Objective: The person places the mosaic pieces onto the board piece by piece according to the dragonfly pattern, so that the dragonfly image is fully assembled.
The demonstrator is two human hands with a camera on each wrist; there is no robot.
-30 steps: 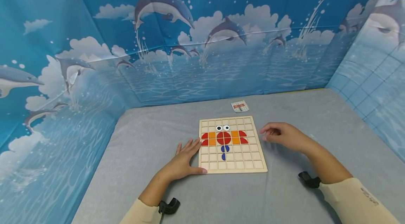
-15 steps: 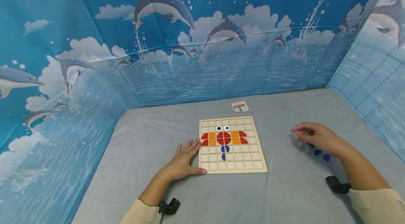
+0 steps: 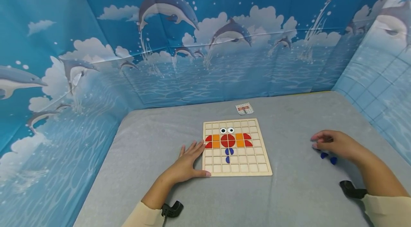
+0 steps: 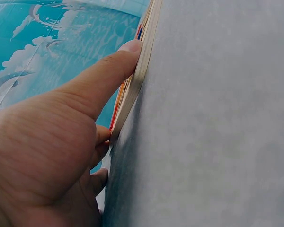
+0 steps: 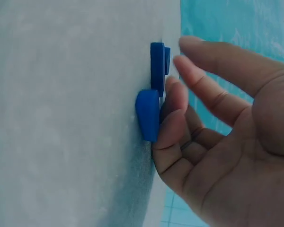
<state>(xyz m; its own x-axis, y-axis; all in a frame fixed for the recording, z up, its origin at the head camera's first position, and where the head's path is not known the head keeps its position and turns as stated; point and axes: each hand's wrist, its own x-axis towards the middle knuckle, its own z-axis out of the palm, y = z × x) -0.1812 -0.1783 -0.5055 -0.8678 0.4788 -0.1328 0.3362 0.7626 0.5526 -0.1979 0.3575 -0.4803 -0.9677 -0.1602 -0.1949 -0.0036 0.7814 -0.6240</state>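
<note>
My left hand [image 3: 186, 164] rests at the left edge of a square wooden grid board [image 3: 253, 168], fingers spread and thumb on its near left corner. Set in the board are red, orange and blue shapes and two eye pieces [image 3: 227, 130]. Over to the right, my right hand [image 3: 340, 145] hovers beside a few loose blue pieces [image 3: 334, 160], partly hidden under it in the head view. From the right wrist, its thumb and index finger appear apart with nothing between them, and the other fingers curl close to a blue piece [image 5: 148, 115].
A small pattern card [image 3: 244, 108] lies behind the board. Grey cloth [image 3: 154, 141] covers the table, and a blue dolphin-print curtain [image 3: 205, 73] stands along the back and both sides.
My right hand has moved right, from beside the board to the loose blue pieces, which have come into view under it. The left hand stays at the board.
</note>
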